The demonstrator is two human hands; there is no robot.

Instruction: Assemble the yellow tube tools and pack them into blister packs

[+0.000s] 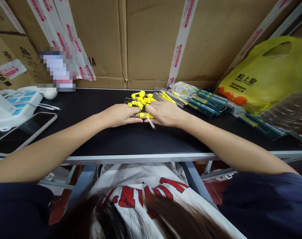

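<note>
My left hand [121, 115] and my right hand [164, 113] meet over the middle of the black table. Between them they pinch a small yellow plastic tube [143, 115], the left fingers at its left end and the right fingers at its right. A thin metal rod [151, 122] slants out from the tube towards me; how it is joined is too small to make out. Just beyond my fingers lies a pile of yellow plastic pieces [141, 96]. Several metal rods [174, 98], some with yellow parts, lie right of the pile, partly behind my right hand.
Flat printed packages [203, 99] lie at the back right, beside a yellow plastic bag [262, 76]. On the left are a power strip [23, 99] with cables and a phone [23, 132]. Large cardboard boxes [148, 43] wall off the table's back edge.
</note>
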